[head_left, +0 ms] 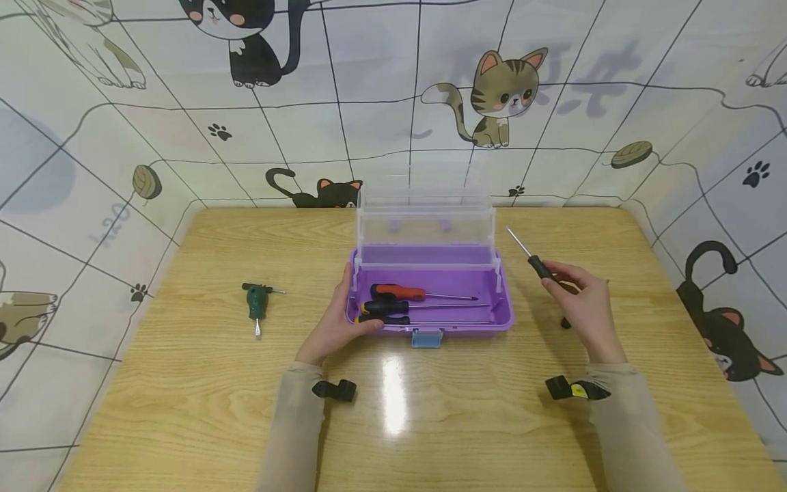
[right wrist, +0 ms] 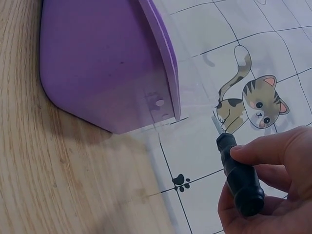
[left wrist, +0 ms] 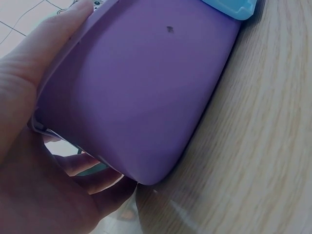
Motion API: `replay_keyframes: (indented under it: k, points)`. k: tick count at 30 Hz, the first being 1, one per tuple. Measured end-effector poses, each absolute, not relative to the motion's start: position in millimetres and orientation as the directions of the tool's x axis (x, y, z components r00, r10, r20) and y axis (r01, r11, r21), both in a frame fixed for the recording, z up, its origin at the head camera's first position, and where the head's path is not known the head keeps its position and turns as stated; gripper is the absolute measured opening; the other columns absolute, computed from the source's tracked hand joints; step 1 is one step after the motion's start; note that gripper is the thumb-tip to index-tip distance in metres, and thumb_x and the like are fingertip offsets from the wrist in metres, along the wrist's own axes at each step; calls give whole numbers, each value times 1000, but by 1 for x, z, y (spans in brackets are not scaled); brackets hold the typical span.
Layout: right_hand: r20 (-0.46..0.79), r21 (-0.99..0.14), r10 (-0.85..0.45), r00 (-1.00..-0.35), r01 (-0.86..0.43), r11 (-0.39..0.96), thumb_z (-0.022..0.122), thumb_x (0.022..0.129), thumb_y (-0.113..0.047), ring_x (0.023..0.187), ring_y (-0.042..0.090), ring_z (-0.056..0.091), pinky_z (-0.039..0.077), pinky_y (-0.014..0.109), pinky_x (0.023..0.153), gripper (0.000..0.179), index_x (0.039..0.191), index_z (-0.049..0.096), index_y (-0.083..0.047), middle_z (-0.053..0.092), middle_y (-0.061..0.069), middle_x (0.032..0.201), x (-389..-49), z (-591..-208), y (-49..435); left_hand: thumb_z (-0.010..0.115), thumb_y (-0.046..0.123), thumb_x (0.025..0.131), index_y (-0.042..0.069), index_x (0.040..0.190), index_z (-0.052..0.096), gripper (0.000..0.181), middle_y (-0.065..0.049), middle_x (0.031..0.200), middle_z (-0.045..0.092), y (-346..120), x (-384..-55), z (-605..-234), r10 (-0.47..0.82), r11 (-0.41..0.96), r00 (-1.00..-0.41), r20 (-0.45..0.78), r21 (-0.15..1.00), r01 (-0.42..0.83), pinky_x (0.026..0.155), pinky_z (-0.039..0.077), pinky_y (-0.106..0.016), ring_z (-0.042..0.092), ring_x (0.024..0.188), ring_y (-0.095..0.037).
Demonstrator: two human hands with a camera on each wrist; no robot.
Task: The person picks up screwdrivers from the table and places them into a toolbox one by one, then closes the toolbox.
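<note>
A purple toolbox [head_left: 458,331] stands on the table with its clear lid [head_left: 426,236] raised at the back. My left hand [head_left: 337,324] grips its left end, thumb over the front rim and fingers along the side. Inside lie a red-and-black screwdriver [head_left: 398,292] and two screwdrivers with black-and-yellow handles, the upper one [head_left: 387,307] just above the lower [head_left: 386,319]. To the right of the box, my right hand [head_left: 584,307] pinches a black-handled screwdriver [right wrist: 241,180] by its handle. Its metal shaft points up and to the left, apart from the box.
A green-handled screwdriver [head_left: 257,304] lies on the table at the left, with a small black-handled tool [head_left: 251,286] across its top. A dark object [head_left: 565,323] shows partly under my right hand. A blue latch [head_left: 427,338] hangs at the box front. Cat-patterned walls enclose the table.
</note>
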State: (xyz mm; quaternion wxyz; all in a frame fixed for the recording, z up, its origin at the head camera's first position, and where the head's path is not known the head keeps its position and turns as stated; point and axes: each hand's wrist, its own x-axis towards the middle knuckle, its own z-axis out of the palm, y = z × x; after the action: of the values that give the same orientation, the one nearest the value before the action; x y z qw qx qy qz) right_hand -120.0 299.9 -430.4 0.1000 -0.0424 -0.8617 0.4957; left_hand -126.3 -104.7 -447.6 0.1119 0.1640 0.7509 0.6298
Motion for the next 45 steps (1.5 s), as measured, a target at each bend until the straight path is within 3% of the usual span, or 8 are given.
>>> replay_keyframes:
  k: [4, 11, 24, 33, 40, 45]
  points:
    - [133, -862, 171, -976, -30, 505, 65, 94, -13, 99, 6, 52, 44, 10, 82, 37, 126, 61, 5, 62, 3, 114, -119, -428, 299, 79, -2, 75, 17, 155, -9, 121, -20, 157, 3, -105, -127, -450, 394, 109, -919, 31, 991, 80, 112, 19, -52, 10, 141, -42]
    - [140, -869, 162, -977, -42, 494, 65, 93, -12, 99, 6, 52, 44, 9, 82, 37, 126, 61, 5, 62, 1, 114, -120, -426, 297, 79, -4, 75, 15, 154, -11, 121, -19, 157, -1, -105, -127, -451, 397, 76, -917, 25, 995, 61, 113, 17, -52, 8, 142, -41]
    - [142, -872, 136, -980, -59, 486, 65, 93, -10, 99, 6, 53, 44, 9, 82, 36, 125, 61, 6, 61, -2, 114, -121, -421, 294, 80, 4, 78, 18, 154, -10, 119, -17, 158, 2, -106, -123, -446, 373, 191, -927, -39, 981, 36, 114, 14, -48, 8, 144, -31]
    - [134, -868, 109, -985, -63, 492, 66, 92, -10, 99, 8, 53, 45, 10, 83, 36, 125, 62, 4, 61, 5, 116, -127, -414, 288, 78, -6, 75, 29, 155, -8, 122, -10, 160, 9, -104, -133, -457, 458, -18, -865, 204, 975, 220, 109, 15, -63, 14, 141, -43]
    - [106, -870, 94, -990, -46, 490, 67, 92, -15, 99, 8, 54, 46, 12, 84, 35, 124, 64, -1, 61, 8, 117, -131, -407, 281, 84, 10, 74, 28, 155, -8, 124, -3, 160, 2, -108, -136, -477, 395, 91, -914, 92, 986, 138, 114, 15, -50, 10, 144, -29]
    - [113, -860, 61, -992, -67, 505, 67, 92, -16, 98, 8, 55, 47, 12, 82, 35, 124, 64, -2, 61, 10, 117, -135, -404, 279, 84, 8, 74, 28, 155, -7, 123, -1, 160, 1, -109, -135, -481, 371, 98, -928, 44, 991, 86, 114, 15, -44, 9, 144, -23]
